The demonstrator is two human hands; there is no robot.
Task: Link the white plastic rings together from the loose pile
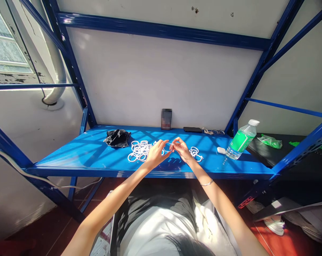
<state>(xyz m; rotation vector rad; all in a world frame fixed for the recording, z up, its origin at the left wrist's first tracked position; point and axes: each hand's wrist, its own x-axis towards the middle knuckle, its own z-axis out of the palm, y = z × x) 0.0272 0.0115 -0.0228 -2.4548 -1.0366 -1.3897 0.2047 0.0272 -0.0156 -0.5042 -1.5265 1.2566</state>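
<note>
My left hand (pixel 156 153) and my right hand (pixel 181 149) meet above the blue shelf (pixel 83 156), each pinching the same small white plastic ring (pixel 168 146) between fingertips. A loose pile of several white rings (pixel 139 150) lies just left of my left hand. A smaller bunch of joined white rings (pixel 196 153) lies right of my right hand, partly hidden by it.
A crumpled black bag (pixel 117 138) lies at the shelf's left. A dark phone (pixel 192 129), a cable (pixel 211 132) and a small upright box (pixel 166 119) sit at the back. A green-labelled water bottle (pixel 241 140) and a white mouse-like object (pixel 221 150) stand at the right.
</note>
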